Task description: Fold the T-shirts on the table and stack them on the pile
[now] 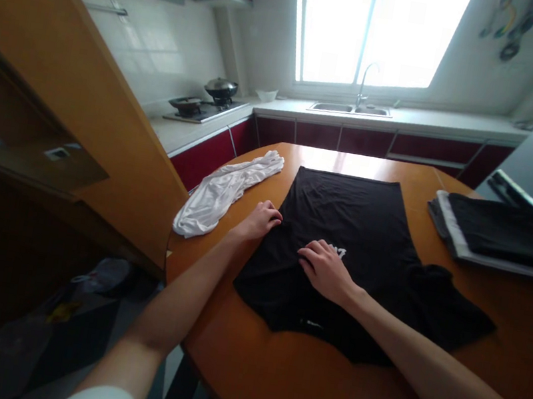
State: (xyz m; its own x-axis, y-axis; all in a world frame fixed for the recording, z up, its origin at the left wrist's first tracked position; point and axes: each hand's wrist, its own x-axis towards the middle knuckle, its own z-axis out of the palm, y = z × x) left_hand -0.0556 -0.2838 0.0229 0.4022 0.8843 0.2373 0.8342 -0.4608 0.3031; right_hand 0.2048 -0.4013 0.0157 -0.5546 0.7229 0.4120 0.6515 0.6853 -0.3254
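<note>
A black T-shirt (pixel 345 212) lies spread on the wooden table, its hem toward the window and its collar toward me. White lettering shows on its middle, partly covered by my right hand (pixel 324 268). That hand rests on the fabric with fingers slightly bent and holds nothing. At the shirt's left edge, my left hand (pixel 263 219) has its fingers closed on the cloth. The sleeve on the right side looks bunched up. To the left of my left hand lies a crumpled white garment (pixel 227 193).
Folded dark and light clothes (pixel 504 230) are stacked at the right of the table (pixel 259 374). Beyond it run a counter with a sink (pixel 351 110) and a stove (pixel 204 111) bearing pans. A wooden panel (pixel 119 136) stands at the left.
</note>
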